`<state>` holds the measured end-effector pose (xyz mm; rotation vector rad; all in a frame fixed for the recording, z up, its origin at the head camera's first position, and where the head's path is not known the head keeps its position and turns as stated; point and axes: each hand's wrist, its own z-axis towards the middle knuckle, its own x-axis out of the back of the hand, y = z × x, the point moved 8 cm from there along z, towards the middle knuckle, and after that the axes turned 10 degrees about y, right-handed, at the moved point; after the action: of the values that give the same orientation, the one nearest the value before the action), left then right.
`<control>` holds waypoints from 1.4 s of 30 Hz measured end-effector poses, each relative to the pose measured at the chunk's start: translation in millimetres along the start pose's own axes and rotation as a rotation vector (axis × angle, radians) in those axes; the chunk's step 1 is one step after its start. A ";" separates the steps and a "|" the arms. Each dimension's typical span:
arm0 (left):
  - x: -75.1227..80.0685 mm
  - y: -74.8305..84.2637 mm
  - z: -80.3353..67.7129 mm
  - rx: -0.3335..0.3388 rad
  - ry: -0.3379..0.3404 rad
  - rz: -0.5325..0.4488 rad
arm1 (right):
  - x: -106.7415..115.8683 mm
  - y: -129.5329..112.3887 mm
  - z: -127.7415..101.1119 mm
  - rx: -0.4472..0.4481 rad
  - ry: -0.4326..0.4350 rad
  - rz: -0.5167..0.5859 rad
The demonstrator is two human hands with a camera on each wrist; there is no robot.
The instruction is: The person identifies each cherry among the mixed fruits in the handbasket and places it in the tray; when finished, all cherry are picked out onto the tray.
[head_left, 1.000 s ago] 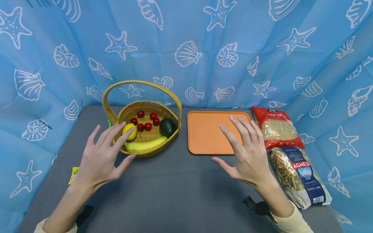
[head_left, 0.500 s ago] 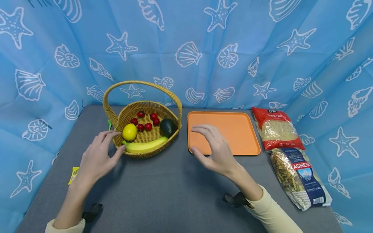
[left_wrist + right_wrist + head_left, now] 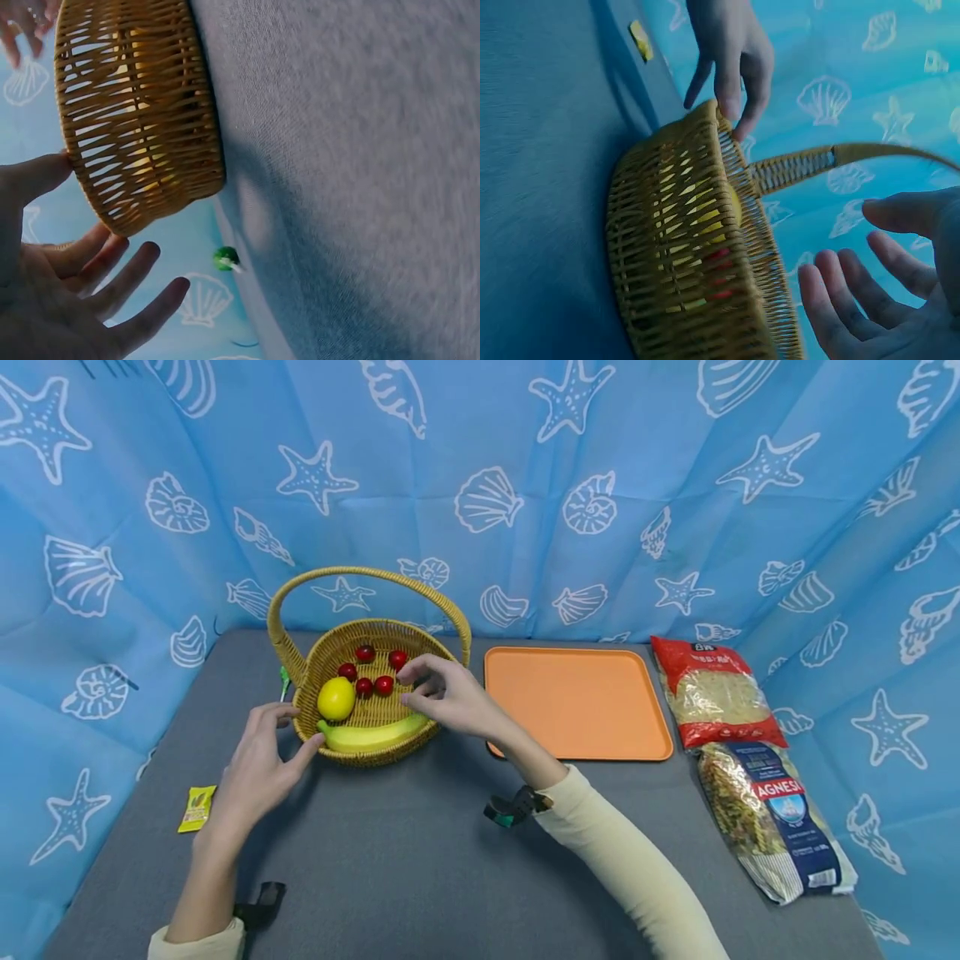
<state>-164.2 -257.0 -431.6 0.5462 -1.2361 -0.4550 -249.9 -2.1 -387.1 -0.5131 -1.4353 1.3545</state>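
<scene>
A wicker basket (image 3: 372, 758) with a tall handle stands on the table's left side. My left hand (image 3: 258, 777) holds its left rim, thumb on the near side and fingertips at the end; the other fingers spread free in the left wrist view. Inside lie a lemon (image 3: 336, 698), a banana (image 3: 371, 735) and several red cherries (image 3: 384, 685). My right hand (image 3: 453, 697) reaches over the basket's right side, fingers bent and parted. Nothing shows between its fingers (image 3: 829, 289) in the right wrist view. It hides the avocado seen earlier.
Right of the basket lies an orange tray (image 3: 577, 703). A red noodle bag (image 3: 716, 693) and a blue pasta bag (image 3: 772, 818) lie along the table's right edge. A yellow packet (image 3: 197, 808) sits at left; a green ball on a white stick (image 3: 226, 259) is behind the basket.
My right hand has swept left from over the tray to the basket. The left hand has lowered from above the fruit to the basket's left rim.
</scene>
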 end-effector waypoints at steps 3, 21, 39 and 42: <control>-1.0 -1.2 -0.1 0.031 -0.002 -0.033 | -16.0 11.4 21.8 -0.047 -0.029 -0.031; -3.6 -2.2 -0.7 0.102 -0.023 -0.092 | -75.2 55.3 71.3 -0.339 0.025 0.008; -5.4 -3.6 -2.4 0.150 -0.025 -0.057 | -88.0 64.4 68.3 -0.365 -0.010 0.035; -5.0 -4.5 -2.8 0.160 -0.026 -0.051 | -85.0 61.5 70.0 -0.324 0.041 -0.008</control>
<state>-163.1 -257.2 -438.8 0.7112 -1.2923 -0.4093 -301.0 -89.6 -462.2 -0.7387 -1.6304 1.1027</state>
